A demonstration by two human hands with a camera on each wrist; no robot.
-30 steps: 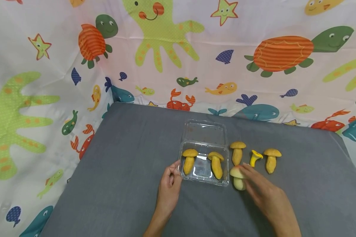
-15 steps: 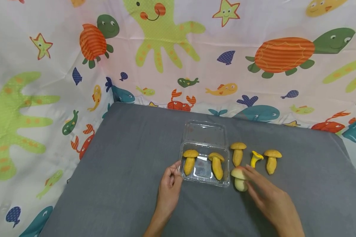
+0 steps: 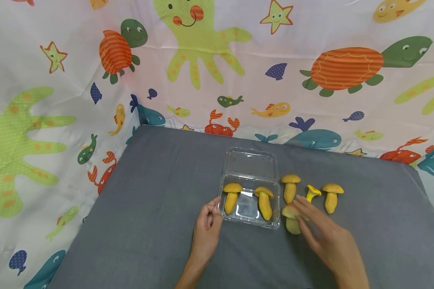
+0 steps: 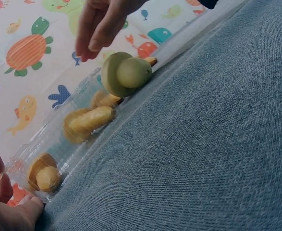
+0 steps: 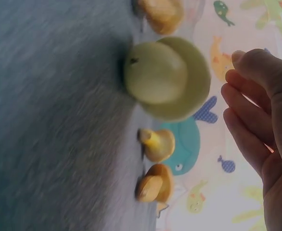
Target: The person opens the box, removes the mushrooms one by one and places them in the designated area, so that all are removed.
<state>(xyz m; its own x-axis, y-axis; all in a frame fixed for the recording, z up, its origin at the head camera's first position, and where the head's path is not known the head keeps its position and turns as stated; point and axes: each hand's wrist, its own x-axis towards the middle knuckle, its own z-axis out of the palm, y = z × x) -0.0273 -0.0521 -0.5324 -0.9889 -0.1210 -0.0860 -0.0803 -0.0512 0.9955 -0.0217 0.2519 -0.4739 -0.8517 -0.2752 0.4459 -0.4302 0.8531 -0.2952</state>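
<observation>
From where I stand, the person looks to be filling the clear box (image 3: 246, 208), with the pale mushroom (image 3: 293, 226) the one being dealt with. It sits on the grey cloth (image 3: 155, 192) just right of the box, under the right hand (image 3: 329, 237) – thumb and fingers apart, holding nothing. The left hand (image 3: 207, 224) pinches the box's left edge. Inside stand out a left mushroom (image 3: 231, 198) and a right mushroom (image 3: 264, 202), with a gap between.

I'd say the next move calls for thumb and fingertips closing round the pale cap, then a lift over the box's right wall into that gap. A tan mushroom (image 3: 290, 186) lies just beyond the pale one, so fingers could nudge it. The lid (image 3: 250, 162) lies back beyond the box, out of the way – and there's room for swinging the hand on the near side.
</observation>
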